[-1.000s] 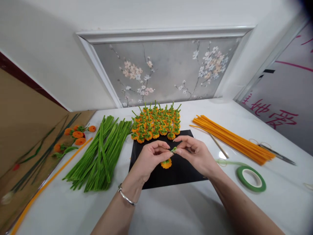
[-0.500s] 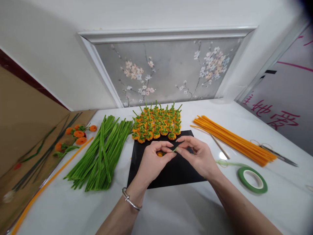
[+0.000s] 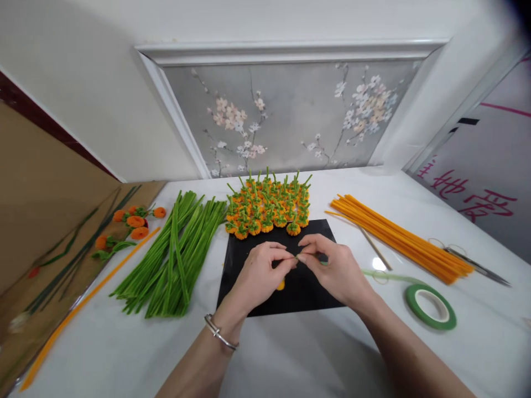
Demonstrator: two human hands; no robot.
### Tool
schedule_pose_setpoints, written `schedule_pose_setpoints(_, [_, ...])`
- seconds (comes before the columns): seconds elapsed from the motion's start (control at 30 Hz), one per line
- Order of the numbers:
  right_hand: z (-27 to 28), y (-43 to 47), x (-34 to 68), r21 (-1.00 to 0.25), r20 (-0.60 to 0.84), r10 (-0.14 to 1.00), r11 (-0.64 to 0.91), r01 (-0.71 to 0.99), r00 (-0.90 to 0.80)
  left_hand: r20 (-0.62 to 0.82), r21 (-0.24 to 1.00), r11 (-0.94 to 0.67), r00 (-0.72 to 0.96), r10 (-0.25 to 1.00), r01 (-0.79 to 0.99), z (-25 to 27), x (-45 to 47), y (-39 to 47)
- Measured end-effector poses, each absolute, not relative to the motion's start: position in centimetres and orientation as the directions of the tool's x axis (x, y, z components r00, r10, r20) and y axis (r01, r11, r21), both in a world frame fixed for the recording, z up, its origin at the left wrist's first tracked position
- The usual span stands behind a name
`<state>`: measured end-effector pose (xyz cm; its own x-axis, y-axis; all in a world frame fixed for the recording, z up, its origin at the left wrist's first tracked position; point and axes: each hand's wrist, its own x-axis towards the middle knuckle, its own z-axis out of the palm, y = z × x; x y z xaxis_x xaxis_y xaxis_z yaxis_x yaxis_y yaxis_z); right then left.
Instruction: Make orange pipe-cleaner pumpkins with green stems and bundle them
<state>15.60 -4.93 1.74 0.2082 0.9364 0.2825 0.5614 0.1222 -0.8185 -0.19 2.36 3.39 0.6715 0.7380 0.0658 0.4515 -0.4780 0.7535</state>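
Over a black mat [image 3: 257, 301], my two hands meet fingertip to fingertip. My left hand [image 3: 259, 273], with a silver bangle at the wrist, is closed in a pinch. Below its fingers shows the orange edge of a small pipe-cleaner flower [image 3: 281, 284]; most of the flower is hidden by the hand. My right hand [image 3: 334, 268] pinches the thin end of green floral tape [image 3: 388, 273], which trails right to its roll [image 3: 431, 307]. Beyond the mat's far edge stand several orange pipe-cleaner flowers [image 3: 267, 207], their green stems pointing up.
Green pipe cleaners [image 3: 174, 265] lie in a heap on the left. Orange pipe cleaners [image 3: 398, 235], a thin rod [image 3: 375, 249] and scissors [image 3: 481, 268] are on the right. Finished-looking orange flowers [image 3: 135, 221] and one long orange pipe cleaner [image 3: 83, 309] lie far left.
My fingertips have drawn closer together. The orange flower under my left hand now shows lower and slightly to the right. The whole view has shifted slightly.
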Motion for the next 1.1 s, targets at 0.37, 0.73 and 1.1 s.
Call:
schedule_pose_setpoints(0.37, [1.91, -5.01, 15.49, -0.859, 0.243, 0.943, 0.101, 0.502, 0.226, 0.145, 0.796, -0.445, 0.584, 0.798, 0.41, 2.87, -0.05, 2.43])
schedule_pose_setpoints(0.73, [1.48, -4.91, 15.16, -0.855, 0.269, 0.938, 0.129, 0.503, 0.217, 0.211, 0.692, -0.484, 0.491, 0.845, 0.536, 3.1, 0.17, 1.81])
schedule_pose_setpoints(1.1, [1.6, -5.21, 15.55, -0.744, 0.383, 0.918, 0.242, 0.623, 0.101, -0.04, 0.85, -0.375, 0.756, 0.654, 0.369, 3.07, -0.67, 2.55])
